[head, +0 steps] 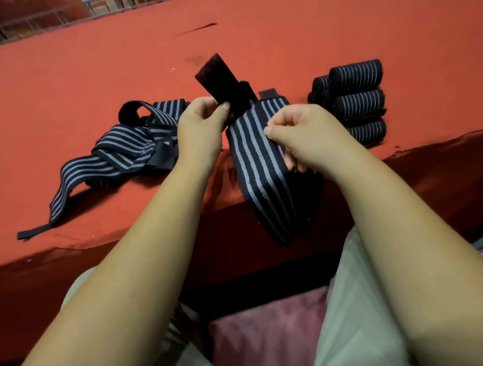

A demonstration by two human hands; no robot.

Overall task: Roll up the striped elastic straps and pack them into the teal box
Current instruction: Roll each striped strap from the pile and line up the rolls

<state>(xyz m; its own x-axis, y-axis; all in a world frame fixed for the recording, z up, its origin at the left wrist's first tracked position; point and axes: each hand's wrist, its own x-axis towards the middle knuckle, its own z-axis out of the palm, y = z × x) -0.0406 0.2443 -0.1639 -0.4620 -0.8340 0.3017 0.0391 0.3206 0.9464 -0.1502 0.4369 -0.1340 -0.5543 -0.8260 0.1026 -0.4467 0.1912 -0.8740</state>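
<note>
One black-and-grey striped elastic strap (261,168) is up over the edge of the red cloth table (298,35): left hand (198,129) pinches its black fastener tab (217,77), right hand (301,138) pinches the striped band. Loose striped straps (124,148) lie left, rolled straps (358,102) stacked right.

A person's two bare forearms reach forward over a red cloth-covered surface (312,38). The left hand (202,126) pinches a stiff black tab (217,77) that stands tilted upward at the end of a black and grey striped strap (257,166). The right hand (304,136) pinches the strap's edge lower down, and the rest hangs past the surface's front edge. Loose straps (129,148) lie tangled to the left. Rolled straps (358,102) are stacked to the right.
</note>
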